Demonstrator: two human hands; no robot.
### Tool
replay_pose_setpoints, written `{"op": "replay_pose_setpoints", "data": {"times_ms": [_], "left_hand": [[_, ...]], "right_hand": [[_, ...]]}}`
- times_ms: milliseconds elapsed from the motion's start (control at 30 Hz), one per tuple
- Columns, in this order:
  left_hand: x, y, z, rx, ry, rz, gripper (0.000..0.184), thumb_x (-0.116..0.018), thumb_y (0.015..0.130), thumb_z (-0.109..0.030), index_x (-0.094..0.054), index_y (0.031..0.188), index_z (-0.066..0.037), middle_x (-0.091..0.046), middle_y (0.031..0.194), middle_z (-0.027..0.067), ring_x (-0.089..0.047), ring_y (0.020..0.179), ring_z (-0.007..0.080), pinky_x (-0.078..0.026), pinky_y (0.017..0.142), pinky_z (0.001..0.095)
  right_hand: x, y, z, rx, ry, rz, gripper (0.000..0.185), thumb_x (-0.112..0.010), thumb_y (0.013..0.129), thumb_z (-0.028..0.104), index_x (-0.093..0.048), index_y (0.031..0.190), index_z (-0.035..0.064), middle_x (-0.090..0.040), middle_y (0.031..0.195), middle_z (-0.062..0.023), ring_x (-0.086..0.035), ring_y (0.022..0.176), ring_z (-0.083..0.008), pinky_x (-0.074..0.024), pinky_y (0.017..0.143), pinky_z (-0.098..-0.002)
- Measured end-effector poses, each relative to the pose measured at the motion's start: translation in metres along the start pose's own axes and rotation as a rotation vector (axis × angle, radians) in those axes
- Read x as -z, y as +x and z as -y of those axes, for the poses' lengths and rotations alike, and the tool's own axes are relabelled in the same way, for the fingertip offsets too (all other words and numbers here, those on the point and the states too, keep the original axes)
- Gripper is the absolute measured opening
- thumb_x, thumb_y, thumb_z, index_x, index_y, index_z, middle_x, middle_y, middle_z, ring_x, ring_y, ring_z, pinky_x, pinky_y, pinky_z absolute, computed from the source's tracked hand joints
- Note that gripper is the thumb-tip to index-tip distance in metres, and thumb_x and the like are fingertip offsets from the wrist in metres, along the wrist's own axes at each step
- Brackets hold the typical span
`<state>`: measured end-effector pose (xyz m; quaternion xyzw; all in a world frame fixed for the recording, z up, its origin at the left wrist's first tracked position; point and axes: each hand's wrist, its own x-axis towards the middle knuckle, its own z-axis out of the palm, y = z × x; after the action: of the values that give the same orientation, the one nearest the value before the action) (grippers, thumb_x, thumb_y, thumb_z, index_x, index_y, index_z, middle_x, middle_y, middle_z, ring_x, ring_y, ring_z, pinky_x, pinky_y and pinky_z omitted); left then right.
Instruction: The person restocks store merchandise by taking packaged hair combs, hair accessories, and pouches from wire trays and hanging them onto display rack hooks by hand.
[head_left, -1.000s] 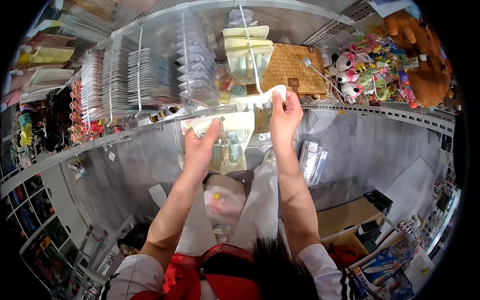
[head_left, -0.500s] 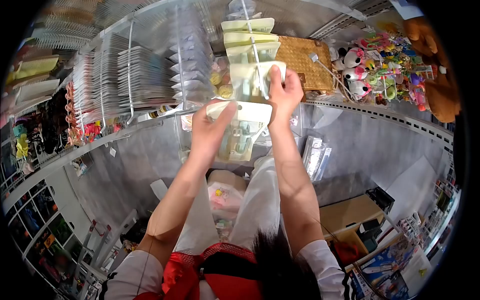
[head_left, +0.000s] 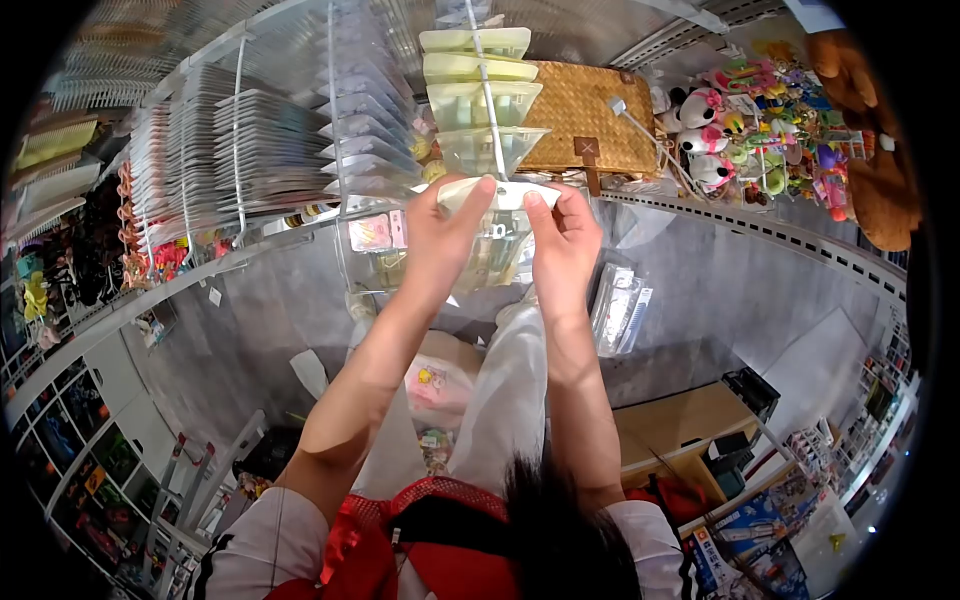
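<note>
My left hand [head_left: 445, 235] and my right hand [head_left: 567, 240] are closed on the pale yellow top edge of a clear packet [head_left: 515, 197], one at each end, thumbs on the near side. The packet hangs down between them; its contents are partly hidden. Just beyond is the free end of a white metal display hook [head_left: 494, 135]. Several similar yellow-topped packets [head_left: 484, 97] hang along that hook. The held packet is close to the hook's tip; whether it touches cannot be made out.
A woven straw case [head_left: 565, 105] lies on the shelf behind the hook, with a white cable plug [head_left: 618, 105] over it. Rows of packets [head_left: 265, 150] hang at left. Plush toys [head_left: 705, 135] and trinkets stand at right. Packages [head_left: 618, 312] lie below the shelf.
My right hand has left the front hanging packet and come down to the packet in my left hand. Both hands now grip that packet, raised closer to the hook.
</note>
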<state>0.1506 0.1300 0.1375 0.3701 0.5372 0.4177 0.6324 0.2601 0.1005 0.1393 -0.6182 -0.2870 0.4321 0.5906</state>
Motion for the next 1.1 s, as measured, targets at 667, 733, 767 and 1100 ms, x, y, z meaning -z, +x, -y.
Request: {"op": "replay_pose_setpoints", "data": {"times_ms": [667,733,767,1100], "left_hand": [[0.002,0.03,0.004,-0.496,0.142,-0.218,0.013,-0.06,0.077,-0.006,-0.057,0.087,0.001,-0.059,0.086,0.0069,-0.054,0.078,0.012,-0.043,0.072,0.0239],[0.013,0.031,-0.007,-0.772,0.237,-0.205,0.028,-0.054,0.08,-0.009,-0.049,0.106,0.0,-0.051,0.107,0.0118,-0.048,0.098,0.0178,-0.039,0.084,0.0299],[0.016,0.035,-0.013,-0.841,0.215,-0.214,0.033,-0.053,0.081,-0.011,-0.045,0.111,-0.001,-0.048,0.111,0.0123,-0.046,0.102,0.0186,-0.038,0.086,0.0311],[0.006,0.061,-0.019,-0.422,0.131,0.066,0.064,-0.019,0.091,-0.047,-0.019,0.134,0.0,-0.022,0.138,0.0166,-0.02,0.129,0.0256,-0.012,0.105,0.035]], "right_hand": [[-0.009,0.037,-0.021,0.178,-0.266,-0.152,0.013,-0.057,0.081,0.007,-0.056,0.091,-0.0016,-0.055,0.086,-0.0043,-0.049,0.074,-0.0096,-0.0402,0.066,-0.0222],[-0.008,0.042,-0.016,0.453,-0.409,-0.263,0.013,-0.053,0.084,0.006,-0.056,0.095,-0.0012,-0.052,0.101,-0.0061,-0.049,0.082,-0.0093,-0.0404,0.071,-0.0222],[-0.004,0.048,-0.019,0.417,-0.317,-0.209,0.022,-0.045,0.089,0.011,-0.052,0.105,-0.0014,-0.044,0.116,-0.0093,-0.048,0.098,-0.0152,-0.0385,0.083,-0.0272],[-0.017,0.08,0.003,0.301,-0.261,0.163,0.041,-0.03,0.093,0.027,-0.044,0.119,-0.0018,-0.047,0.12,-0.0141,-0.043,0.112,-0.0238,-0.031,0.096,-0.0329]]}}
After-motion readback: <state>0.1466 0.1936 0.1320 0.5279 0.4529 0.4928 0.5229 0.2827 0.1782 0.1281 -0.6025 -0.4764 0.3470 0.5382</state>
